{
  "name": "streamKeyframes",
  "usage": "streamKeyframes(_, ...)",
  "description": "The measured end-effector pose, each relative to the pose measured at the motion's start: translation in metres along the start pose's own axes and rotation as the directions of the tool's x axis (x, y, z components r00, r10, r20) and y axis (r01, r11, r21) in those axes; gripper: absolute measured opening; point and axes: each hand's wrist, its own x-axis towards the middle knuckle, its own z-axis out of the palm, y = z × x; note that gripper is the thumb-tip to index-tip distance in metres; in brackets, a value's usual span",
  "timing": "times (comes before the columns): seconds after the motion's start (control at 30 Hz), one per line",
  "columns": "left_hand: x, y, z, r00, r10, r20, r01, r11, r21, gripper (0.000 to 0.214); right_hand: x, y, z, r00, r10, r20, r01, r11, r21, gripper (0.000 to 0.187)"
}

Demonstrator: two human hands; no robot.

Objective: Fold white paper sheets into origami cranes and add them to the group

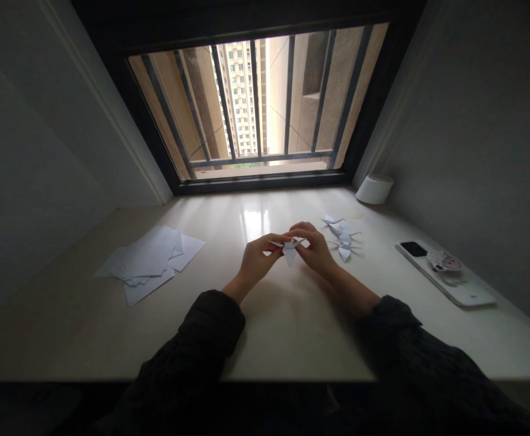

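Toward the surface's (74, 327) left edge, loose sheets (151, 254), flat and seemingly unfolded, so probably not yet worked. Midway between left and right edges, pinched in the fingers of left hand (260, 253) and right hand (314, 247), one paper bird (289, 252), probably close to complete. Just beyond, nearer the right edge, several more birds (345, 251), apparently done. Near the right edge, phone (467, 289), lying flat.
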Motion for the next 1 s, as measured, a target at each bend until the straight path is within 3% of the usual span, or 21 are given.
streamKeyframes(0.23, -0.0010, 0.0017, 0.0012, 1.000, 0.030, -0.002, -0.029, 0.998, 0.059, 0.020, -0.0022, -0.0053, 0.0008, 0.996, -0.007, 0.092, 0.013, 0.998, -0.061, 0.013)
streamKeyframes(0.5, -0.0005, -0.0002, 0.0028, 0.999, 0.044, -0.030, -0.041, 0.996, 0.073, 0.021, -0.0058, -0.0067, 0.0044, 0.999, 0.006, 0.050, 0.001, 0.990, -0.139, 0.018)
streamKeyframes(0.8, 0.0009, -0.0016, 0.0026, 0.998, 0.038, -0.051, -0.037, 0.999, 0.034, 0.023, -0.0065, -0.0053, 0.0065, 0.994, 0.107, -0.026, -0.109, 0.991, -0.081, 0.018)
streamKeyframes(1.0, -0.0004, 0.0007, 0.0020, 0.995, 0.078, -0.068, -0.068, 0.989, 0.131, 0.024, -0.0075, -0.0032, 0.0095, 0.973, 0.230, -0.016, -0.230, 0.972, -0.042, 0.018)
